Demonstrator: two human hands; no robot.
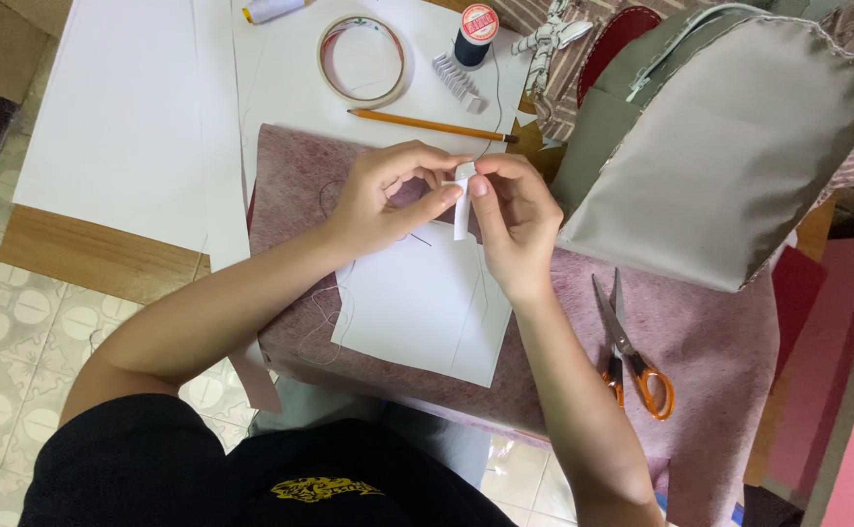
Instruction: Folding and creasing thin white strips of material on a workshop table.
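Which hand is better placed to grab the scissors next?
Probably the right hand. The orange-handled scissors lie on the mauve fabric just beside the right forearm. The left hand sits across the white strip, farther away, pinching it.

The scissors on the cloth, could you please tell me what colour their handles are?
Orange handles on the scissors, seen best in the head view.

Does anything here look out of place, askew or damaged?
Nothing looks damaged or spilled. Both hands, left hand and right hand, pinch a small white strip. The orange-handled scissors lie open on the mauve fabric, blades apart. The pencil and tape roll lie flat.
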